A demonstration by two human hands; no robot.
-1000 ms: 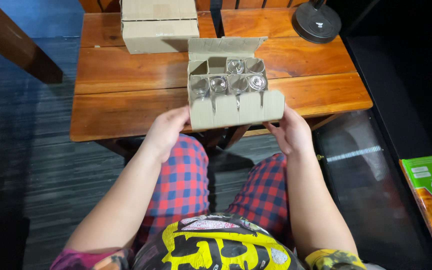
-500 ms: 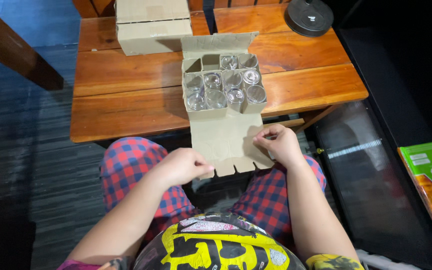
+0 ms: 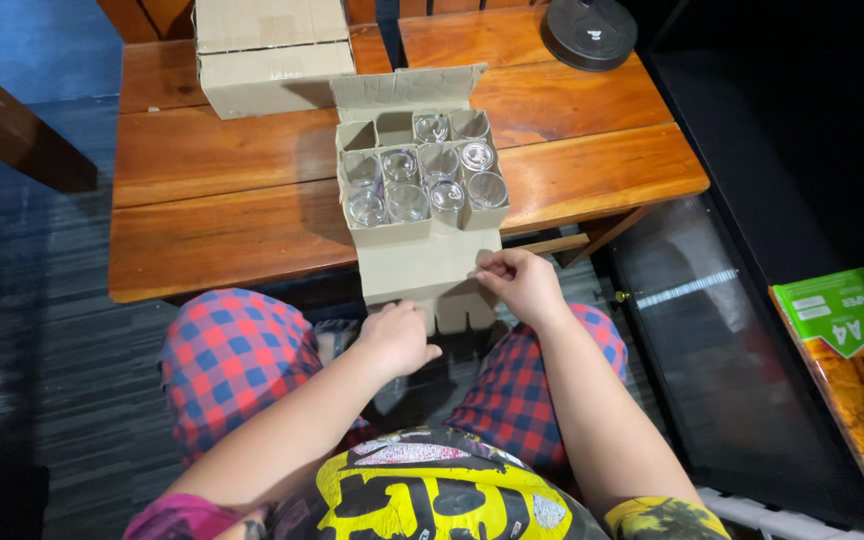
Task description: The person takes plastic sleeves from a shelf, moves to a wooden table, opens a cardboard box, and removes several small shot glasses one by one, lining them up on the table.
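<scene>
a person is sitting at a low wooden table [image 3: 222, 230] made of reddish planks, looking down at an open cardboard box [image 3: 422, 180] that is resting near the table's front edge. the box is divided into cells, and clear glass jars [image 3: 407, 195] are standing upright in most of them; at least 1 cell at the back left is showing only cardboard. the box's long front flap [image 3: 427, 275] is hanging down over the table edge toward the lap. the left hand [image 3: 397, 335] is curling its fingers on the flap's lower left corner, and the right hand [image 3: 520, 285] is pinching the flap's right edge between thumb and fingertips. a second, closed cardboard box [image 3: 267, 50] is sitting at the back of the table, and a round black object [image 3: 589, 30] is lying at the back right. the floor is dark grey carpet [image 3: 32, 380]. a dark glass-fronted cabinet [image 3: 722, 330] is standing to the right, with a green and orange paper pack [image 3: 857, 370] beside it.
</scene>
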